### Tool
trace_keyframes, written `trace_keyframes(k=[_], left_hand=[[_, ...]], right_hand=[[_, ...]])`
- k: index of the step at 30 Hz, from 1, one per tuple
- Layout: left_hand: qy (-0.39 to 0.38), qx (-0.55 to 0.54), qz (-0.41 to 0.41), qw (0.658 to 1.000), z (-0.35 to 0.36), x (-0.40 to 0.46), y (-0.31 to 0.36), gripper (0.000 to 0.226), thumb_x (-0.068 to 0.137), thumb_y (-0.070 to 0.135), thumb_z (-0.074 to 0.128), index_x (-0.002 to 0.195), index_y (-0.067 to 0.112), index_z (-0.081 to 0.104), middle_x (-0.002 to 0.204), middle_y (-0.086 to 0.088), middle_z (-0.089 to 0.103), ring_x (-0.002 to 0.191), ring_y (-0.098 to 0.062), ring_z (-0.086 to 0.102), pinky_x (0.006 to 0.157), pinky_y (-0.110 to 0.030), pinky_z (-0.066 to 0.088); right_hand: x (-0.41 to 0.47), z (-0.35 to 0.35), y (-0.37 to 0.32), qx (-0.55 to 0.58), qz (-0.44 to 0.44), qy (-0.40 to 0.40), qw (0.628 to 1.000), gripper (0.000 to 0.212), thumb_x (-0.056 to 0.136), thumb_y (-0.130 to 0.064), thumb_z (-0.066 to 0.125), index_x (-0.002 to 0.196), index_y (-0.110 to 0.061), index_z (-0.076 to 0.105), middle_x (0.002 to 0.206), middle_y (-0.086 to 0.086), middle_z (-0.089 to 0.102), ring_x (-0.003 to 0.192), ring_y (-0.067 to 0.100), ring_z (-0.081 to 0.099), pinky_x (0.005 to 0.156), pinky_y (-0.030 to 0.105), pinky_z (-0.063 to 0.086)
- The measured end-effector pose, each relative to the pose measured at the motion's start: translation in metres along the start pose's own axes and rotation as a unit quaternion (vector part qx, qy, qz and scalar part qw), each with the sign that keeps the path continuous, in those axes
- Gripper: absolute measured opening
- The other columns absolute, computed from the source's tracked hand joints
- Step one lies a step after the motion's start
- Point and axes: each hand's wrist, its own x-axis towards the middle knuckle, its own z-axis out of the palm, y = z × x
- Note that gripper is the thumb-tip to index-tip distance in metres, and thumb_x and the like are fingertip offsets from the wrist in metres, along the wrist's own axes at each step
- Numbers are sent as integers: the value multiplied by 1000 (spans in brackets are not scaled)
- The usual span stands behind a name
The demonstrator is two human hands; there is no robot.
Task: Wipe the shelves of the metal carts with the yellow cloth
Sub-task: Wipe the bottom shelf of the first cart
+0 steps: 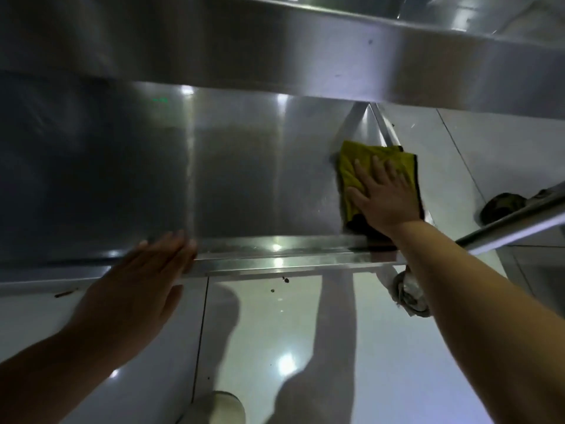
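Seen from above, a shiny stainless-steel cart shelf (pixel 238 185) spans the middle of the view beneath the steel edge of an upper shelf (pixel 275 56). At about three o'clock, the right hand (pixel 386 194) lies flat, fingers straight and spread, pressing a folded yellow microfibre cloth with a dark underside (pixel 351 166) onto the shelf's right end. At about eight o'clock, the left hand (pixel 143 283), fingers straight and together, rests on the shelf's raised front lip and holds nothing. The cloth looks soft, light and limp, likely to bunch or slide on smooth steel, so a flat palm over its middle seems the surest hold.
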Motion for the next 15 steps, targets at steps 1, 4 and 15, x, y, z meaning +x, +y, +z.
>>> trace_keyframes(k=[1, 4, 15], left_hand=[[16, 7, -10, 1000, 2, -2, -10, 52, 92, 31, 33, 137, 4, 39, 136, -22, 47, 123, -38, 44, 110, -41, 25], [21, 5, -47, 999, 7, -10, -35, 52, 94, 35, 29, 138, 7, 35, 135, -25, 47, 121, -43, 45, 94, -58, 41], [-7, -9, -42, 999, 2, -5, -50, 59, 101, 42, 7, 136, 11, 43, 134, -18, 52, 124, -32, 40, 94, -43, 44]], right_hand=[[0, -1, 7, 0, 10, 6, 1000, 83, 79, -80, 4, 151, -40, 7, 162, 3, 0, 148, 30, -5, 119, 44, -2], [1, -1, 2, 8, 66, -8, 998, 67, 91, -70, 21, 151, -44, 6, 162, 6, -7, 147, 34, -13, 117, 48, -6], [31, 9, -195, 52, -67, 18, 996, 54, 101, -51, 15, 152, -37, 6, 161, 11, -5, 146, 39, -9, 117, 53, -7]])
